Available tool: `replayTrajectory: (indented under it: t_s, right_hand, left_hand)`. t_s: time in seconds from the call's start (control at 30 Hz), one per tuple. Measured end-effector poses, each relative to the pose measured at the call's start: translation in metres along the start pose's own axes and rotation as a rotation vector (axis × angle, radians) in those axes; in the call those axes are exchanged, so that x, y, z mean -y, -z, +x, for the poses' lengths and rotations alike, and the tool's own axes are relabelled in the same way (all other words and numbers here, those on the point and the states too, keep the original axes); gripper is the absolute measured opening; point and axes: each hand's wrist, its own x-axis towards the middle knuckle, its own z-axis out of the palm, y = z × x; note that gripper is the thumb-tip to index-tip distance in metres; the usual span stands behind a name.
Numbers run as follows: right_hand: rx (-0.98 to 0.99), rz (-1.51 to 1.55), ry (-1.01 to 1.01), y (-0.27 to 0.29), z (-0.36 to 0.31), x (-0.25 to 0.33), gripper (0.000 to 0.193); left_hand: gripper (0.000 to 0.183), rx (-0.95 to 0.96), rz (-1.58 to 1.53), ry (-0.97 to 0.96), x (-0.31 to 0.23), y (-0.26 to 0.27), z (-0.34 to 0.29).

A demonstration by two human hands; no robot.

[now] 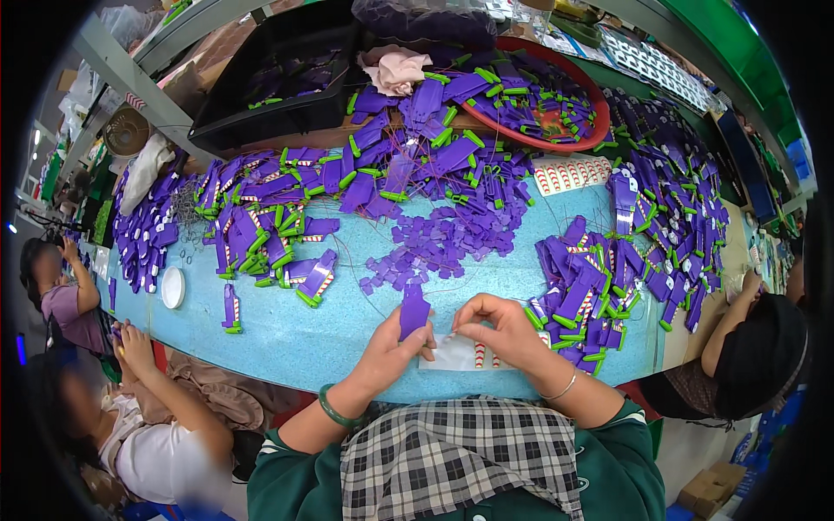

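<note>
My left hand is closed on a flat purple plastic piece, held upright between thumb and fingers. Beside it, my right hand pinches with thumb and forefinger at a small pale sticker, its details too small to make out. Under the right hand a white sticker sheet with red striped stickers lies on the blue tabletop, partly covered by the fingers. Just beyond my hands spreads a heap of small purple pieces.
Purple pieces with green ends pile up at right and left. Farther back stand a black bin and a red round tray. A white dish sits at left. Co-workers sit on both sides.
</note>
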Motion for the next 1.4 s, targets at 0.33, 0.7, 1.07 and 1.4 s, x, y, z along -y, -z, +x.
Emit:
replayTrajectory:
  t_s: [0.33,0.7,1.07,1.4]
  right_hand:
    - [-0.349,-0.561,0.449,-0.017,-0.008,0.066,0.03]
    - [-0.214,-0.05,0.176,-0.023,-0.003,0.031,0.01]
    - [-0.237,0.032,0.069,-0.024,-0.003,0.026,0.009]
    - [-0.309,-0.069,0.162,-0.025,-0.003,0.013,0.012]
  left_hand:
    - [0.012,-0.028,0.046,-0.064,-0.031,-0.02,0.009]
    - [0.039,-0.002,-0.411,0.02,-0.032,-0.033,0.008]
    - [0.049,0.108,-0.541,0.049,-0.022,-0.034,0.01]
    - [0.052,0.114,-0.483,0.004,-0.018,-0.034,0.009]
